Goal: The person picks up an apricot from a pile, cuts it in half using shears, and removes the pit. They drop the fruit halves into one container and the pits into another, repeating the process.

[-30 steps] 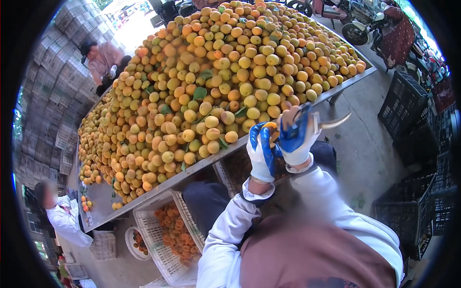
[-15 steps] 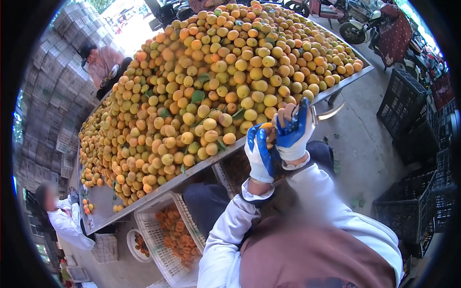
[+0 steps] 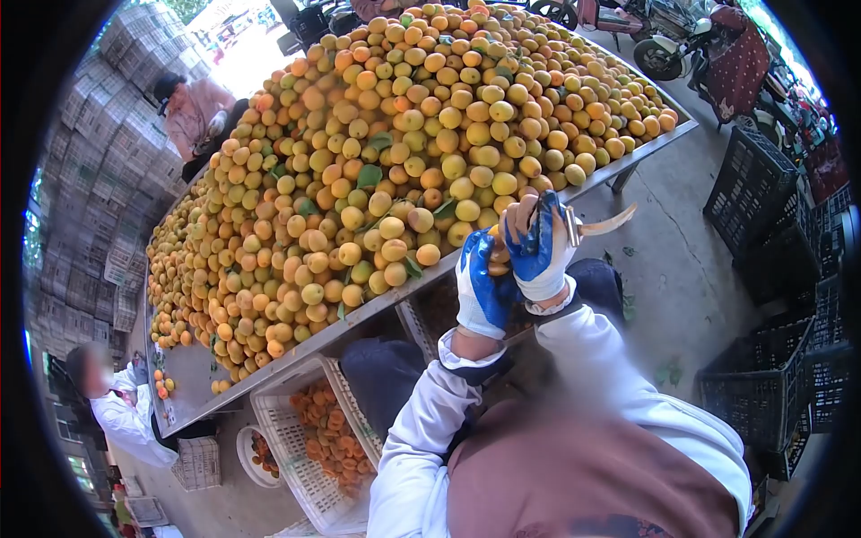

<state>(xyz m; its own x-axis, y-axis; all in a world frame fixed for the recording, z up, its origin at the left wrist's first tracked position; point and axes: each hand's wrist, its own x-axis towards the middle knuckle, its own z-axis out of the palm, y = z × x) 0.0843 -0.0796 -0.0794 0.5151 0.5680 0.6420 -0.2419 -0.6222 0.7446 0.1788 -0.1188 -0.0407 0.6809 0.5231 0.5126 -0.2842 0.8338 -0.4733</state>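
Note:
In front of my body, both hands work close together at the near edge of the heap of apricots (image 3: 395, 152). My left hand (image 3: 484, 285), in a white glove with blue coating, is closed around an apricot (image 3: 493, 230); only a sliver of orange shows past the fingers. Against it sits my right hand (image 3: 541, 249), gloved alike with bare fingertips showing, its fingers bent around a tool (image 3: 608, 222) with a metal collar and a pale, curved end pointing right. The fingers hide the tool's other end.
A metal-edged table (image 3: 359, 320) carries the heap. Below it, a white crate (image 3: 280, 414) holds orange fruit pieces, beside a white bucket (image 3: 247, 462). Black crates (image 3: 758, 386) stand at right, scooters (image 3: 668, 58) behind. Two people (image 3: 193, 117) work along the left side.
Both hands have shifted slightly and the right wrist has turned, swinging the tool's curved end a little lower. The person at upper left has moved slightly.

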